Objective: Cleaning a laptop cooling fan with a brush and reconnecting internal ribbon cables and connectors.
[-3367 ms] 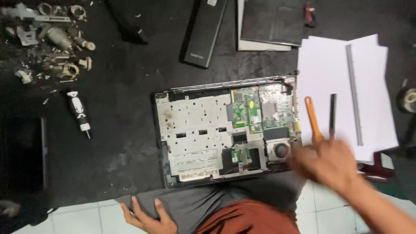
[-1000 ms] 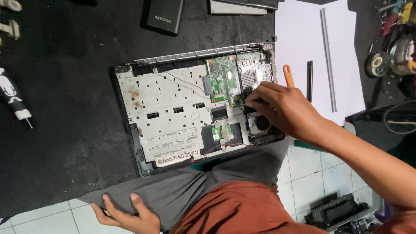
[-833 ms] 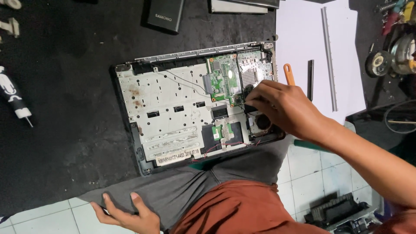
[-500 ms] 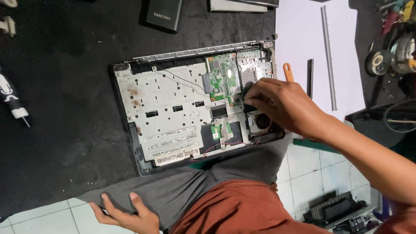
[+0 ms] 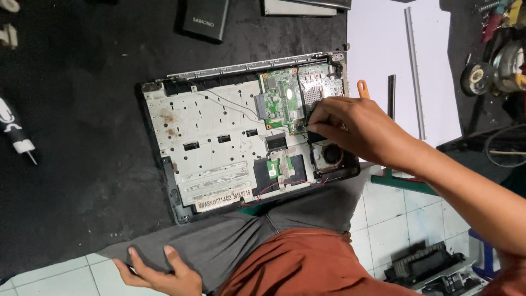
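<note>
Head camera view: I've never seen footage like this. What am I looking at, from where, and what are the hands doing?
One camera sits on a person's head and looks down, so the arms entering from below are theirs. No machine is involved. An opened laptop lies on a black mat, its green circuit board exposed. The right hand works at the board beside the fan, holding an orange-handled tool; its tip is hidden. The left hand rests flat near the knee, holding nothing. White paper with a metal strip lies at right, a screwdriver at left.

The right hand [image 5: 359, 127] hides its tool's tip; the left hand [image 5: 159, 271] is cut off below.
</note>
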